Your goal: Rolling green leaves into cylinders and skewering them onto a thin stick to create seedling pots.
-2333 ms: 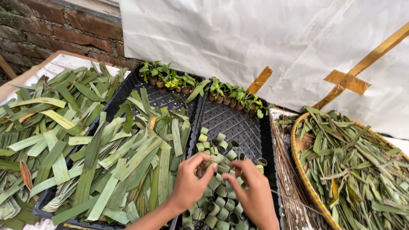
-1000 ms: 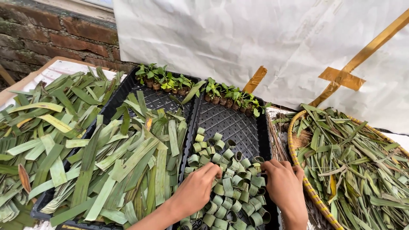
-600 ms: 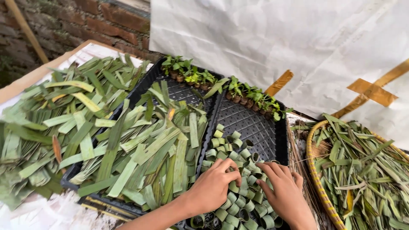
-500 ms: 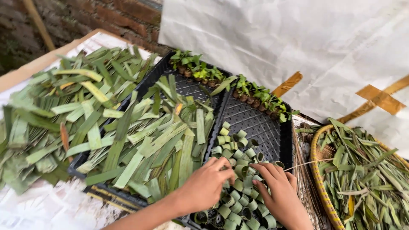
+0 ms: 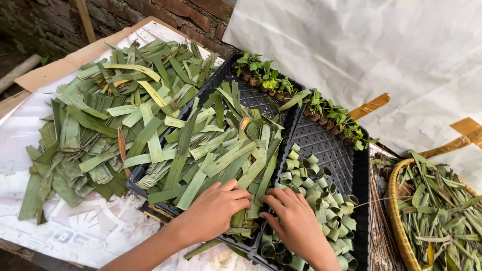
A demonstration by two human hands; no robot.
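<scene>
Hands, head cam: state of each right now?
Left hand: fingers curled, palm down on the cut leaf strips in the left tray; a grip cannot be told.
Right hand: open, fingers spread on the rolled leaf cups; holds nothing.

Brick wall [image 5: 165, 10] stands well beyond the fingers; white sheet [image 5: 361, 45] hangs alongside it. White-covered bench [image 5: 90, 226], daylight.
</scene>
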